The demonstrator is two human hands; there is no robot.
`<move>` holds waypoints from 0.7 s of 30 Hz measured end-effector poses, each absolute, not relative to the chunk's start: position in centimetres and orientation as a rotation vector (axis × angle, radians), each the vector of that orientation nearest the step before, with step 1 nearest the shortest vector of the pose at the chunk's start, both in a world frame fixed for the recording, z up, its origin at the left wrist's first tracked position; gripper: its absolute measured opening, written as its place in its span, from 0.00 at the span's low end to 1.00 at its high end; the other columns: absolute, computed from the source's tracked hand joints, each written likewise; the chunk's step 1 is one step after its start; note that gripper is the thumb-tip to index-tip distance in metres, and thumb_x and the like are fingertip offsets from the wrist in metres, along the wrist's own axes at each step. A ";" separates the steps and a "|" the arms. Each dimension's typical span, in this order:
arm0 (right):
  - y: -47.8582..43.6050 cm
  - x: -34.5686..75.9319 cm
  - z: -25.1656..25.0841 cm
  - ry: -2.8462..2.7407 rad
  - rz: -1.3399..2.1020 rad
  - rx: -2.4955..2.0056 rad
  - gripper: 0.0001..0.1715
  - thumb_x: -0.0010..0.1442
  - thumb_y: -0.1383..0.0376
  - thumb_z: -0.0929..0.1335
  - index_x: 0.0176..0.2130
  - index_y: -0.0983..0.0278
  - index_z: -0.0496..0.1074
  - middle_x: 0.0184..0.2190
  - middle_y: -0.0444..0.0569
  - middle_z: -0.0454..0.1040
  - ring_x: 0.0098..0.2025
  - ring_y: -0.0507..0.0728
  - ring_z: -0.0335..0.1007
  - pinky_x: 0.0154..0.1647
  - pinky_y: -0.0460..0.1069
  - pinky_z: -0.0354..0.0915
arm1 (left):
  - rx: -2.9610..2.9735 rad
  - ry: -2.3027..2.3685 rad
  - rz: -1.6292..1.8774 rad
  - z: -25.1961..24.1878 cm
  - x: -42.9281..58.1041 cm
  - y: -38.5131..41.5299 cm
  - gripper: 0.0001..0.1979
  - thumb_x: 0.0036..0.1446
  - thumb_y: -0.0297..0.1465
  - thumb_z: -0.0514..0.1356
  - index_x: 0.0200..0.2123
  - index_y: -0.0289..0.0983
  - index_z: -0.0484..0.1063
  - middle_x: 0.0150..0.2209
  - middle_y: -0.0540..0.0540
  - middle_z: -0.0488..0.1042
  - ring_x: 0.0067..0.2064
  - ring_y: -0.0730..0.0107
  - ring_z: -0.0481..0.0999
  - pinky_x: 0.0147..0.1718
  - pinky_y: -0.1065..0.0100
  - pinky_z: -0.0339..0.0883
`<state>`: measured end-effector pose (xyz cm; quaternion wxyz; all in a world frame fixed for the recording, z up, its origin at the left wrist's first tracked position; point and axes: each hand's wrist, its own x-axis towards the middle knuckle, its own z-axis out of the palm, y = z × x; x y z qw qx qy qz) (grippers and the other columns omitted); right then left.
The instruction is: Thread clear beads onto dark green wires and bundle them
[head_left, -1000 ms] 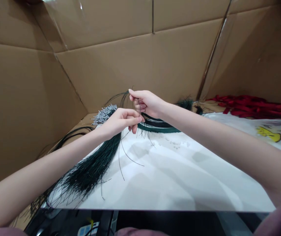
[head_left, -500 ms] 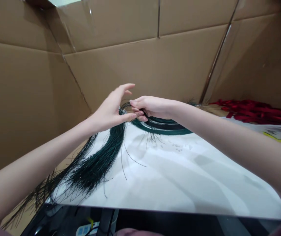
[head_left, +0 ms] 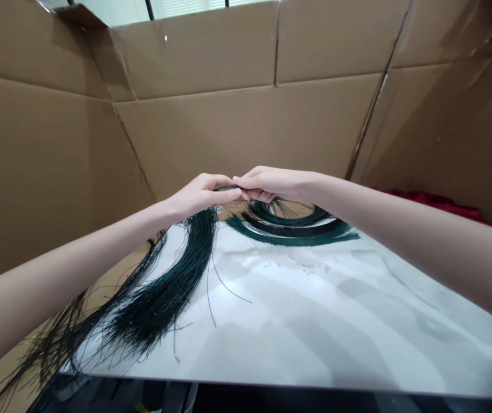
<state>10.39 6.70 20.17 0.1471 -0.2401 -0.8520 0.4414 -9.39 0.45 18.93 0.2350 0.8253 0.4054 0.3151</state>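
Observation:
My left hand (head_left: 200,195) and my right hand (head_left: 272,183) meet fingertip to fingertip above the far side of a white table (head_left: 315,327). Both are closed in a pinch on a few thin dark green wires at the top of a long bundle of dark green wires (head_left: 172,281). That bundle fans out from my hands down to the table's left front edge. Just beyond my right hand lies a curved heap of green wires (head_left: 297,226) on the table.
Tall cardboard walls (head_left: 237,126) enclose the table at the left, back and right. A strip of red material (head_left: 439,201) lies at the far right against the cardboard. Loose single wires (head_left: 224,287) stray onto the white surface.
My left hand, spread open half a second ago, has closed onto the wires beside my right hand. Both hands have lowered slightly, and the view has tilted upward.

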 end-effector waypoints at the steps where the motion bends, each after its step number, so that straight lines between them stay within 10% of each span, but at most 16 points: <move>1: 6.9 10.7 20.4 -2.456 1.232 -0.689 0.24 0.70 0.59 0.60 0.24 0.65 0.60 0.20 0.38 0.46 0.20 0.47 0.37 0.18 0.45 0.39 | 2.260 1.151 0.902 19.1 -9.4 0.7 0.20 0.60 0.45 0.58 0.41 0.33 0.76 0.24 0.52 0.63 0.24 0.78 0.58 0.24 0.73 0.52; 10: 7.4 14.6 21.7 -2.475 0.970 -0.774 0.28 0.69 0.60 0.63 0.20 0.64 0.54 0.20 0.38 0.47 0.22 0.47 0.39 0.21 0.46 0.41 | 2.262 1.166 0.970 18.3 -7.9 3.7 0.28 0.64 0.50 0.51 0.21 0.34 0.65 0.16 0.55 0.51 0.19 0.80 0.49 0.20 0.72 0.43; 21: 4.1 18.1 23.1 -1.636 1.323 -0.557 0.29 0.74 0.64 0.54 0.21 0.65 0.56 0.24 0.43 0.58 0.26 0.47 0.56 0.27 0.42 0.58 | 1.931 0.579 1.164 17.5 1.9 5.6 0.27 0.60 0.58 0.48 0.30 0.38 0.60 0.18 0.57 0.46 0.18 0.80 0.44 0.18 0.72 0.39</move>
